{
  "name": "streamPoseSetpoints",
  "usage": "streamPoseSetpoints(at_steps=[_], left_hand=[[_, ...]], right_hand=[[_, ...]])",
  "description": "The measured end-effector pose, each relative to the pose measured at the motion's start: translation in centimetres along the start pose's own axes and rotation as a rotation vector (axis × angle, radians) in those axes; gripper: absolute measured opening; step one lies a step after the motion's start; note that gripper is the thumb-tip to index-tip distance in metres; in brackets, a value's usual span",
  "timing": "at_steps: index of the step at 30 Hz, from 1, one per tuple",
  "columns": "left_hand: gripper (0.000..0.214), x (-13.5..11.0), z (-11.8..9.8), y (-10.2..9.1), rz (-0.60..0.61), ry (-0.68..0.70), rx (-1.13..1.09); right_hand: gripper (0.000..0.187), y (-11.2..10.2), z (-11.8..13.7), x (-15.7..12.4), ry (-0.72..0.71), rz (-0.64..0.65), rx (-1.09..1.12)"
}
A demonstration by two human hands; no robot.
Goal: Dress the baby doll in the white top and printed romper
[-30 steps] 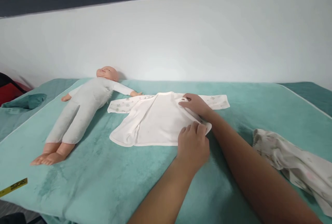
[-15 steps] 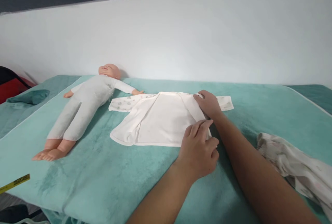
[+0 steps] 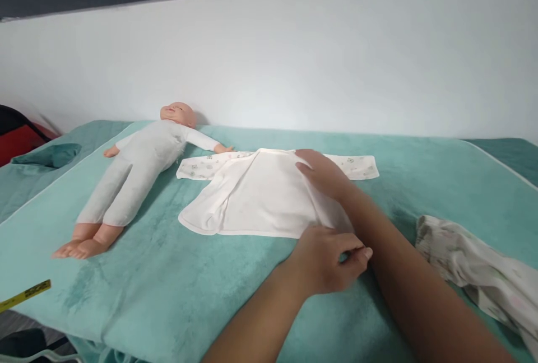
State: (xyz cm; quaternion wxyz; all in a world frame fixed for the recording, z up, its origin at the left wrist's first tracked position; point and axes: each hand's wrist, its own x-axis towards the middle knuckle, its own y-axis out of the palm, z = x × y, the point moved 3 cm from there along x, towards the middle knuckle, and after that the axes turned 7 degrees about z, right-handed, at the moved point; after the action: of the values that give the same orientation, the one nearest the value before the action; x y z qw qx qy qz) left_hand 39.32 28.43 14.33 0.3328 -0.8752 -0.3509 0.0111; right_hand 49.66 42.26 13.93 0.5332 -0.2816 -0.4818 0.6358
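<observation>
Left hand (image 3: 325,259) pinches nothing visible, right hand (image 3: 325,173) lies spread on the baby shirt (image 3: 269,195): smoothing, seemingly, next needing gentle pressure!

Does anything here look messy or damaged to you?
Two small things. At the right edge, a patterned cloth lies bunched up, unlike the white shirt, which is spread nearly flat. And the doll seems slightly frayed along its side, below the outstretched arm, though that's too small to be sure.
</observation>
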Motion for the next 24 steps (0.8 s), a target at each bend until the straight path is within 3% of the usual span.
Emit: streamPoseSetpoints(at_steps=[5, 8, 11, 13, 15, 17, 19, 21, 24], left_hand=[[0.026, -0.1, 0.1, 0.0, 0.141, -0.131, -0.546], [0.019, -0.1, -0.2, 0.4, 0.248, -0.126, -0.608], [0.022, 0.1, -0.1, 0.1, 0.18, -0.102, -0.584], [0.025, 0.2, 0.8, -1.1, -0.013, -0.081, -0.388], [0.023, 0.0, 2.2, -3.2, -0.242, -0.055, -0.059], [0.025, -0.3, 4.1, -5.5, -0.368, -0.035, 0.236], [0.031, -0.3, 6.5, -7.5, -0.315, -0.067, 0.496], [0.035, 0.1, 8.9, -9.4, -0.224, -0.184, 0.702], [0.045, 1.6, 11.5, -11.3, -0.09, -0.305, 0.861]], right_hand=[[0.059, 2.4, 0.7, -0.3, -0.114, 0.187, -0.145], [0.065, 2.9, 0.1, 0.0, -0.109, 0.202, -0.176], [0.067, 2.9, -0.3, 0.4, -0.121, 0.181, -0.177], [0.066, 2.9, -0.4, 0.6, -0.126, 0.164, -0.178], [0.065, 3.1, -0.5, 0.7, -0.123, 0.16, -0.191], [0.066, 3.2, -0.6, 0.8, -0.106, 0.159, -0.215], [0.067, 3.4, -0.6, 0.9, -0.069, 0.143, -0.245], [0.067, 3.5, -0.6, 1.2, -0.028, 0.12, -0.269], [0.065, 3.4, -0.6, 2.2, 0.016, 0.111, -0.289]])
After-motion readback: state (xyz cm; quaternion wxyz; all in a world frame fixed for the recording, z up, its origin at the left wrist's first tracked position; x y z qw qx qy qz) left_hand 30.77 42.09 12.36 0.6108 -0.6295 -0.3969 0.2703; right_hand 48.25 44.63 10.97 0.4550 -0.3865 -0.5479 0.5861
